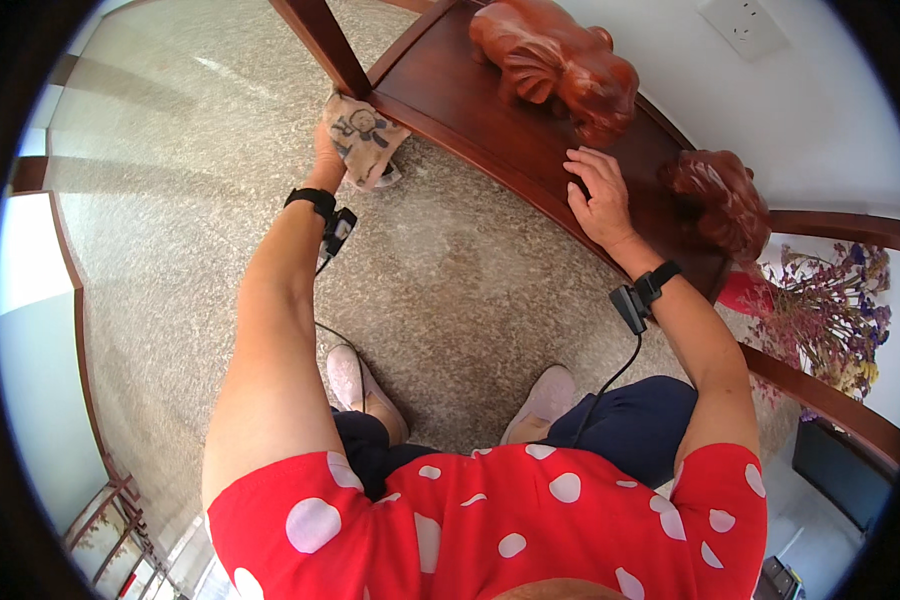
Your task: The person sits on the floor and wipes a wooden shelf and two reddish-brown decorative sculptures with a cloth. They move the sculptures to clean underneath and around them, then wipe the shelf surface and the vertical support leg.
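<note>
My left hand (328, 154) grips a tan patterned cloth (364, 139), which covers most of its fingers. The cloth lies against the front corner of a dark red wooden shelf (480, 120), at the foot of its upright post (330, 52). Over the right part of the shelf is my right hand (601, 199), with nothing in it and its fingers bent and a little apart. Whether it touches the wood, I cannot tell. Two carved wooden elephant figures stand on the shelf: a larger one (559, 64) behind my right hand and another (720, 202) to its right.
Dried flowers (825, 322) stand beyond the shelf's right end, near a wooden rail (825, 401). A wall socket (744, 26) sits behind the shelf. Speckled carpet-like floor (450, 277) lies around my feet. Black cables hang from both wrist straps.
</note>
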A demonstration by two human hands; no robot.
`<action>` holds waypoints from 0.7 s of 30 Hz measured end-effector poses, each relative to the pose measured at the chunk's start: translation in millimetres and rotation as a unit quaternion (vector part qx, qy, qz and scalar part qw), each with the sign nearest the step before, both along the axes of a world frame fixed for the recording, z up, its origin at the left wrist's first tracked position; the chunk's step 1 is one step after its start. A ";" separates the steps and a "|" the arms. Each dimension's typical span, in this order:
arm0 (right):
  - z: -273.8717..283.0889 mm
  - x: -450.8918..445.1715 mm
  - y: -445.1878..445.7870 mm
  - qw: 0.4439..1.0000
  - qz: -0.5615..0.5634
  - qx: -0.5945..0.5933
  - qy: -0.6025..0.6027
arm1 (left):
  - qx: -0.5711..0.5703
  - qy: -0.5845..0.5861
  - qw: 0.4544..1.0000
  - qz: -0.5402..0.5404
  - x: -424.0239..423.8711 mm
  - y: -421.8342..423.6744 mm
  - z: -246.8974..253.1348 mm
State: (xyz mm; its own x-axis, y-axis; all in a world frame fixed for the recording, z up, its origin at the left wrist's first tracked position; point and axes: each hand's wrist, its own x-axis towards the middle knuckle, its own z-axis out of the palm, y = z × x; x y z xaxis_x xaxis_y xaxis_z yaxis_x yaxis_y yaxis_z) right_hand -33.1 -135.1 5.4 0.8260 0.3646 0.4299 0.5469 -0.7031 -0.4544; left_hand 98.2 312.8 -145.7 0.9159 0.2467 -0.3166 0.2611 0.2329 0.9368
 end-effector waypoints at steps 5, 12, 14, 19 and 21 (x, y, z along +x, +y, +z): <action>-5.4 -2.3 -8.6 1.000 -0.018 -0.012 0.000 | 0.008 0.059 0.998 -0.014 7.2 -7.0 6.1; 3.0 0.6 7.5 1.000 -0.005 0.002 0.003 | 0.184 -0.103 0.977 0.041 1.9 -24.9 -21.3; 4.1 1.6 9.1 1.000 -0.003 0.003 0.004 | -0.023 -0.005 0.989 0.149 9.5 -32.9 -27.8; -0.8 -1.8 -1.6 1.000 -0.014 -0.001 -0.003 | 0.047 0.115 0.975 0.181 -2.7 -78.5 4.4; 0.7 0.5 1.4 1.000 -0.005 0.006 -0.003 | 0.122 0.138 0.972 0.147 0.6 -60.5 -2.4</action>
